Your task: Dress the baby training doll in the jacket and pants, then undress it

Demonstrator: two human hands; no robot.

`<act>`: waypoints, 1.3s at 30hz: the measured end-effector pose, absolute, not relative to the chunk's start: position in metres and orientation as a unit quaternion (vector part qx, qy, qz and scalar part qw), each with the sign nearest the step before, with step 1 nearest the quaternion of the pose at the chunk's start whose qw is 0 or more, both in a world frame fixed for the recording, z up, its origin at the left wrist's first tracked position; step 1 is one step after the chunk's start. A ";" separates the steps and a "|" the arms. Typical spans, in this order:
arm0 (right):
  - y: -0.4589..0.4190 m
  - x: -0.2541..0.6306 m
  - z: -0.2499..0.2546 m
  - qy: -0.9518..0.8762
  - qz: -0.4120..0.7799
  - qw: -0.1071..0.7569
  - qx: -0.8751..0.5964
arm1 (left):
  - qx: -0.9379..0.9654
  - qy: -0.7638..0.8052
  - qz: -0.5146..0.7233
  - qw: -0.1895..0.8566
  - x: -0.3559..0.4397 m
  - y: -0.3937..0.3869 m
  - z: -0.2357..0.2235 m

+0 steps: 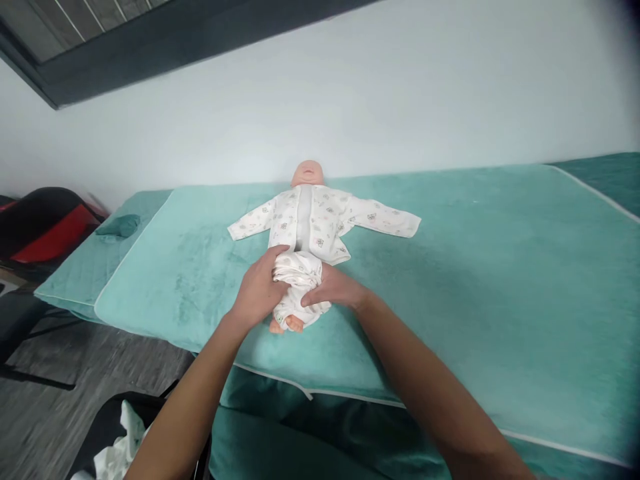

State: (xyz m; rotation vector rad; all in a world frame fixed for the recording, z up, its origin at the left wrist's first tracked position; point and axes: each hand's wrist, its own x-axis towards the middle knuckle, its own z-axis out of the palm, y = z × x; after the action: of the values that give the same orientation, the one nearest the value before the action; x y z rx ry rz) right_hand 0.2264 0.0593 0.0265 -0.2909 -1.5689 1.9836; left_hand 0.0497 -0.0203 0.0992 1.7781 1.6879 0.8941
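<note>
A baby doll lies on its back on the green bed cover, head toward the wall. It wears a white patterned jacket with sleeves spread wide and the front apart, showing a pale strip in the middle. White patterned baby trousers are bunched around its legs, with the feet showing below. My left hand is closed on the trousers' left side, thumb on the front cloth. From the right, my right hand grips the other side, its fingers partly hidden behind the cloth.
The bed stands against a white wall under a dark-framed window. At far left is a black and red chair. Crumpled white and green cloth lies on a black seat at lower left. The bed's left end has a face hole.
</note>
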 end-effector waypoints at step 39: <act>0.001 0.187 0.073 -0.879 0.240 0.078 -0.405 | 0.199 0.508 0.545 0.637 0.037 -0.104 0.022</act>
State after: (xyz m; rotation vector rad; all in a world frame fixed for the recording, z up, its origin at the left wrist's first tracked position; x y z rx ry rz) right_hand 0.1875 0.0012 0.0731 -1.2128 -2.6316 0.7172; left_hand 0.0374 -0.1040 0.0218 0.4540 1.1598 1.2446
